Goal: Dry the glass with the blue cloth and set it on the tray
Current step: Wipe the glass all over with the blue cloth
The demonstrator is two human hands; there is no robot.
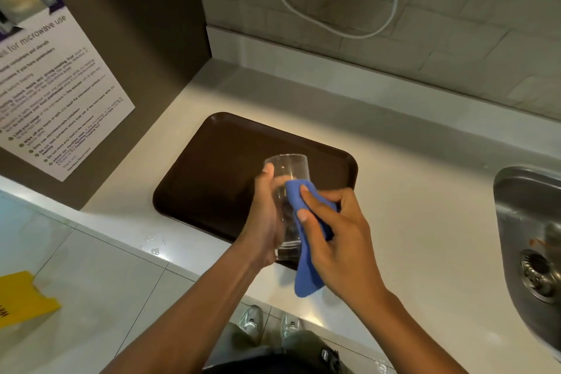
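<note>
A clear drinking glass (pixel 288 170) is held in the air above the dark brown tray (pixel 212 167), tilted with its open mouth pointing away from me. My left hand (pixel 267 218) grips its left side. My right hand (pixel 337 234) presses a blue cloth (pixel 303 267) against the glass's right side, and the cloth's loose end hangs down below the hand. The tray lies flat on the pale counter with nothing on it.
A steel sink (pixel 528 240) with a drain sits at the right edge. A wall panel with a microwave-use notice (pixel 51 76) stands to the left. A white cable (pixel 334 24) hangs on the tiled wall. A few water drops (pixel 154 246) lie on the counter's front edge. A yellow sign (pixel 24 297) is on the floor.
</note>
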